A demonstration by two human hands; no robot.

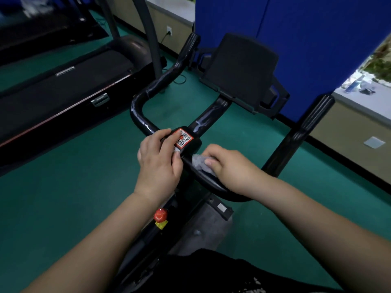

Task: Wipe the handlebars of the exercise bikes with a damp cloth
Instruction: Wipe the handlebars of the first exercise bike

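A black exercise-bike handlebar (138,106) curves out in front of me, its left horn running up and away and its right horn (300,132) rising beside the blue panel. My left hand (158,161) rests on the centre clamp, fingers over the red QR sticker (183,138). My right hand (228,168) grips a grey cloth (200,163) and presses it on the bar just right of the clamp. The cloth is mostly hidden under my fingers.
The black console (239,70) stands ahead on the stem. A red knob (160,215) sits on the frame below my left wrist. A treadmill (63,87) lies to the left on the green floor (74,187). A blue partition (306,39) stands close behind.
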